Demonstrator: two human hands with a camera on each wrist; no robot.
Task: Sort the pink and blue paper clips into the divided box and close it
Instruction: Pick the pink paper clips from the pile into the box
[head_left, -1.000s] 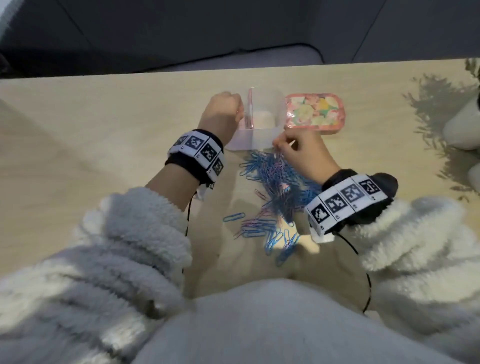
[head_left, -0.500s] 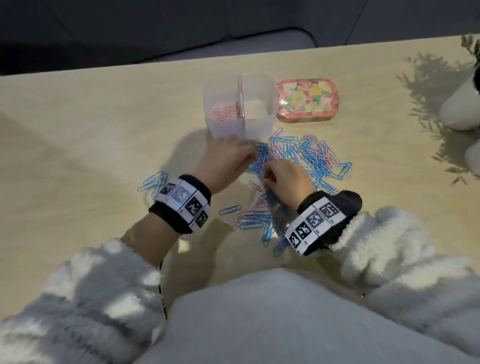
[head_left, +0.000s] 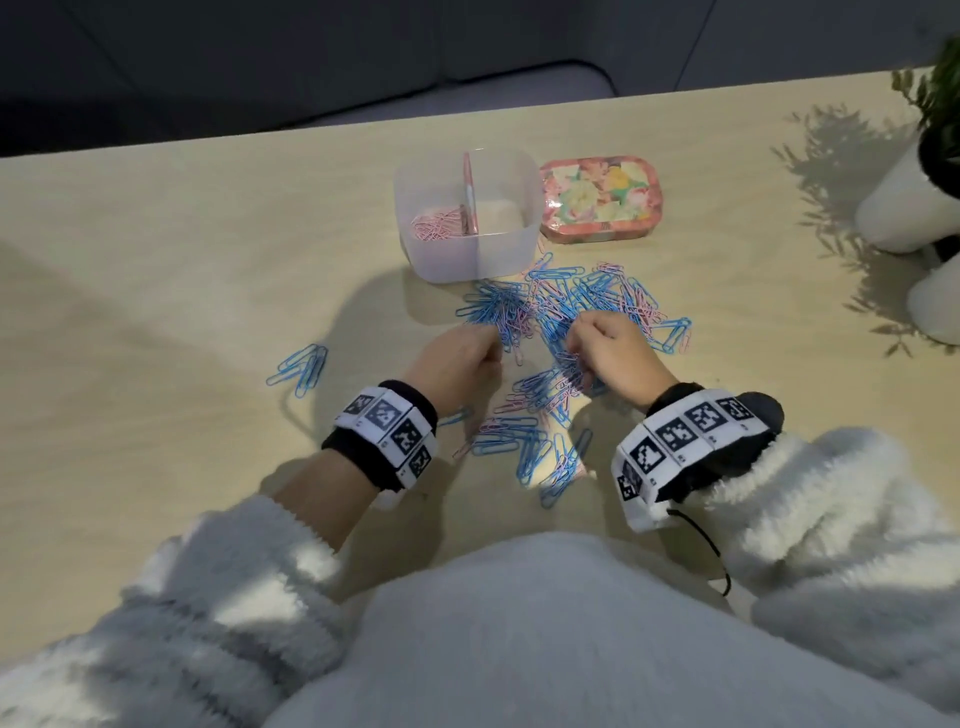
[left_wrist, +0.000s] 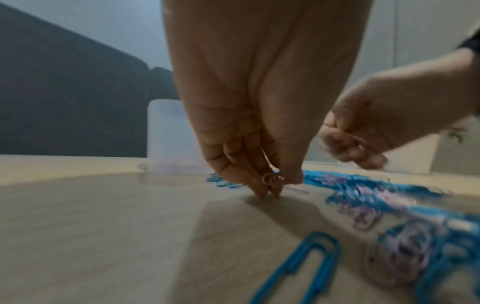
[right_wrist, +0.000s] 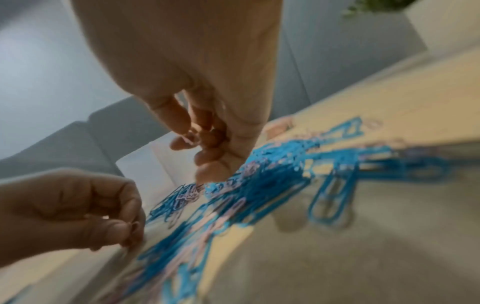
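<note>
Pinching, apparently, pink clips (left_wrist: 270, 179): both hands (head_left: 457, 358).

A pale wooden table (head_left: 156, 270) catches patchy light, a dark sofa (head_left: 260, 57) beyond its far edge; white pots (head_left: 904, 208) hold greenery at far right, casting leafy shadows.

Right hand (right_wrist: 207, 115), fingers curled, hovers over blurred blue and pink paper clips (right_wrist: 275, 170); left hand (right_wrist: 70, 209) pinches one.
</note>
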